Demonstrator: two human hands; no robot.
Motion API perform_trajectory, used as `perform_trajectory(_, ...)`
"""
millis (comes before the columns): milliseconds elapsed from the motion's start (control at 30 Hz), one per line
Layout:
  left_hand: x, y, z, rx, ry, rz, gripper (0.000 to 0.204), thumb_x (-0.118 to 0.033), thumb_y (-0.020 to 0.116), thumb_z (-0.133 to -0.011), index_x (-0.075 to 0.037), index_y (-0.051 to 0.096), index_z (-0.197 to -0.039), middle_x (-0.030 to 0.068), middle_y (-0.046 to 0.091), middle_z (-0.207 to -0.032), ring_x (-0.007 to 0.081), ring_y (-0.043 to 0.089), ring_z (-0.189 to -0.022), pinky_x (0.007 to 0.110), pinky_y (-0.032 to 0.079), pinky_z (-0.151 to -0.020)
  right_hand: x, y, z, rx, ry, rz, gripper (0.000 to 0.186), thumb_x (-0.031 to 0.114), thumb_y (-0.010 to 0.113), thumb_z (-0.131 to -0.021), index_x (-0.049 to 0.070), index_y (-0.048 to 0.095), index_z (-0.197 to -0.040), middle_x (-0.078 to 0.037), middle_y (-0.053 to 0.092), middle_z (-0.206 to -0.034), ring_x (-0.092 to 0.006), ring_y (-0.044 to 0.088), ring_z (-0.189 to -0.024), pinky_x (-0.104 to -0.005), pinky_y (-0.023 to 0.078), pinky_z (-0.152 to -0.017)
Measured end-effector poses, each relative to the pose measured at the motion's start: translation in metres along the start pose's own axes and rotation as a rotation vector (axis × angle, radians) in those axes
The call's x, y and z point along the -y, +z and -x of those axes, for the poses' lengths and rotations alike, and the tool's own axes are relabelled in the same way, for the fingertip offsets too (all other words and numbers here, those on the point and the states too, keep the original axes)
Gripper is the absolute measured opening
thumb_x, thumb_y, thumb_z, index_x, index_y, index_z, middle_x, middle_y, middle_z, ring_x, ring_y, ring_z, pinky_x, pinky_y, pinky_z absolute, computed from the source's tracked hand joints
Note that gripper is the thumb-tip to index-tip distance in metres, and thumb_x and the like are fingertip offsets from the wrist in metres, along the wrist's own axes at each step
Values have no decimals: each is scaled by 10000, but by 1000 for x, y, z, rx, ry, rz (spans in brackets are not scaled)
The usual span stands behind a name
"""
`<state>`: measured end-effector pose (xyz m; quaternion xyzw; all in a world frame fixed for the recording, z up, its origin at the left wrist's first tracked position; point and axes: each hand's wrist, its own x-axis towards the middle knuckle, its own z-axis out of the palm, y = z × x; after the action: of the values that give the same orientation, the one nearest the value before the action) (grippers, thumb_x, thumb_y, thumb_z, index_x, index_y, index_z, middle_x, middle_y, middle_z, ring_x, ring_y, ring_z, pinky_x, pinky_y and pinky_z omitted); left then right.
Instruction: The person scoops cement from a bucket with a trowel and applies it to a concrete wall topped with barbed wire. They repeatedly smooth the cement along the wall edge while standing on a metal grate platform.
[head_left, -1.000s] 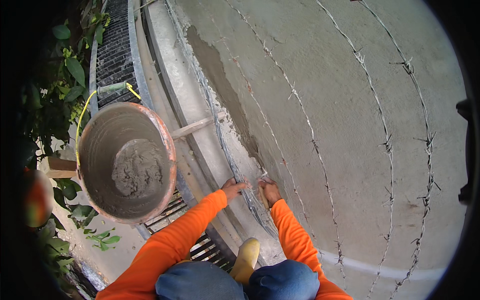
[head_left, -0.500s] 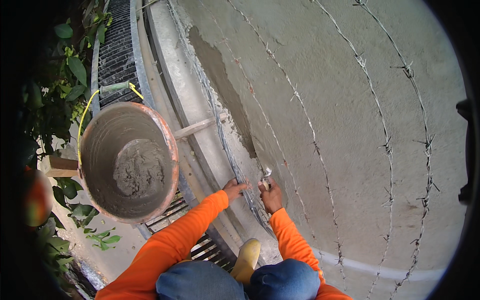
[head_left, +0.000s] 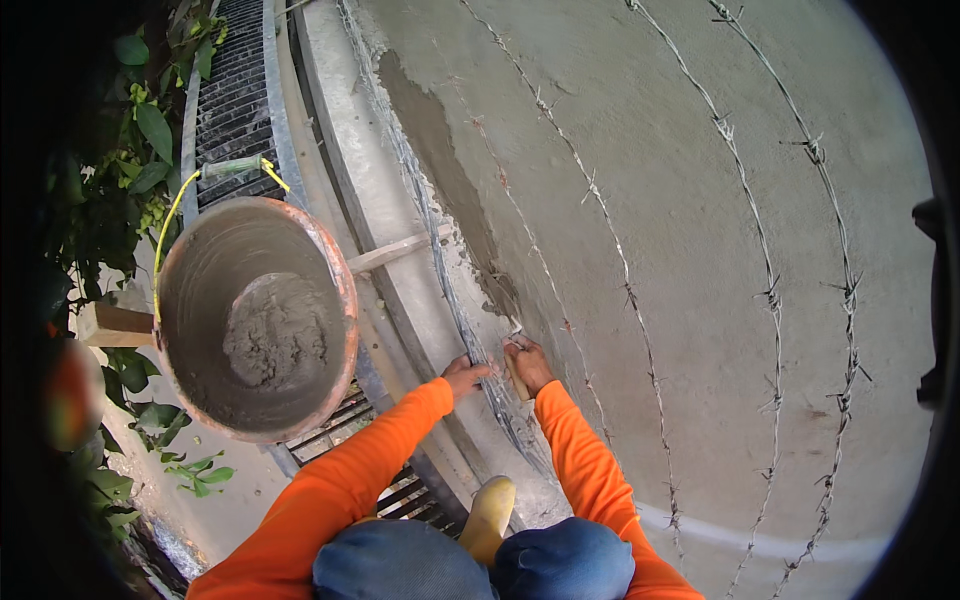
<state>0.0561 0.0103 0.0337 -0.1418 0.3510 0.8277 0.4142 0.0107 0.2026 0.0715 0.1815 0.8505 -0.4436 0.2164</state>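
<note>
Since the last frame, R hand [head_left: 530,366] has shifted a bit up & left, bringing the trowel [head_left: 519,381] w/ it; L hand [head_left: 464,376] is approx where it was. Trowel sits just below & right of frame ctr, in R hand: fingers closed round it near the neck, no gap showing. Its long axis runs roughly top-to-bottom, tilted slightly: pale handle butt sticks out below the fist, toward lower ctr, & the small bright blade end pokes out above, toward upper ctr. Blade is at the lower end of the dark wet strip [head_left: 430,130], which slants from upper left down to ctr along the foot of the grey wall [head_left: 720,260]; can't tell if blade touches it or is just off it. So strip lies up & left of R grip, & R is the nearer hand to it. L hand is just left of R, the two close but apart, w/ the wire bundle [head_left: 437,260] btwn L palm & trowel. L fingers are closed over the bundle; how far round they go, can't tell, as the underside is hidden. Bundle slants roughly parallel to the strip, on its left. Bucket [head_left: 190,300] w/ grey mortar [head_left: 275,335] is left of ctr, well apart from both hands. Barbed wire [head_left: 598,195] runs down the frame right of R hand, nearest strand close to the wrist.
</note>
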Motion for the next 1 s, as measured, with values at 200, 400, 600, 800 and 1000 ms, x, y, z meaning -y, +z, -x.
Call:
perform_trajectory(200,0,-3,3,-12,2,-35,370,-198,615,-947,-167,569,-1313,9,660,-1267,173,548,-1256,455,387,-1044,16,-27,-1,215,239,-114,255,275,561,-996,54,653,-1081,-99,638,-776,-209,594,-583,-371,488,-527)
perform_trajectory(400,1,-1,4,-21,21,-63,359,-214,610,-945,-170,576,-1300,-1,661,-1245,167,555,-1241,450,395,-1033,10,-19,10,169,262,-126,246,298,581,-989,64,637,-1041,-89,620,-750,-204,572,-543,-378,473,-497)
perform_trajectory(600,4,-4,2,-20,19,-48,358,-196,616,-943,-170,577,-1299,1,662,-1238,165,562,-1233,451,405,-1026,10,-13,5,204,238,-170,301,297,612,-972,32,657,-1105,-91,614,-735,-212,575,-546,-381,473,-501)
perform_trajectory(800,4,-5,-2,-2,29,7,365,-164,612,-947,-167,566,-1309,3,668,-1235,166,572,-1247,440,414,-1022,-21,-10,14,97,100,40,407,316,616,-959,-25,668,-1173,-191,702,-920,-291,678,-774,-371,533,-739)
perform_trajectory(1000,0,0,1,-8,5,5,375,-164,610,-949,-164,552,-1319,12,667,-1247,166,574,-1249,438,408,-1031,-48,-1,-7,-10,-27,137,517,383,607,-939,-36,657,-1238,-276,657,-1246,-398,612,-1175,-403,459,-1022)
